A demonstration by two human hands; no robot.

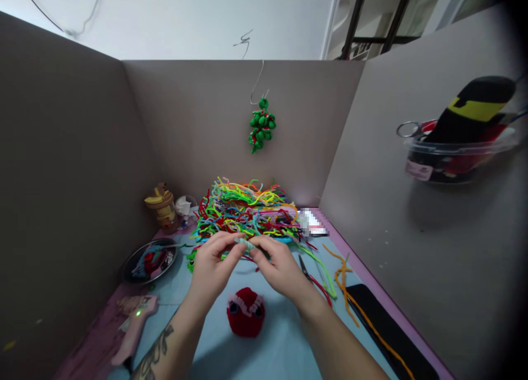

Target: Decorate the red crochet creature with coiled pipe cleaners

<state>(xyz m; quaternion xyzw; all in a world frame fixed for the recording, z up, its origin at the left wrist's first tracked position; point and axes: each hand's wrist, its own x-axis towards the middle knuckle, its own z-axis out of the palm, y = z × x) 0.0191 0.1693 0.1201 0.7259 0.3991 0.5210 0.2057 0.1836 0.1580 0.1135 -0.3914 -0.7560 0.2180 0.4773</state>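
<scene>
Pinched between the fingertips of both hands is a short, pale mint coiled pipe cleaner (245, 243). My left hand (216, 259) closes on its left end, my right hand (274, 260) on its right end, so fingers cover part of it. Below them on the blue mat sits a red fuzzy figure (246, 314) with dark eyes and a pink trim. Just beyond the hands lies a big heap of colourful pipe cleaners (247, 212). A green fuzzy piece with an eye (191, 260) peeks out left of my left hand.
On the left are a pink glue gun (134, 330) with a green light and a round metal tray (127, 270) of small parts. Scissors (313, 281), orange pipe cleaners (342, 275) and a black strip (391, 330) lie right. A green ornament (262, 124) hangs at the back.
</scene>
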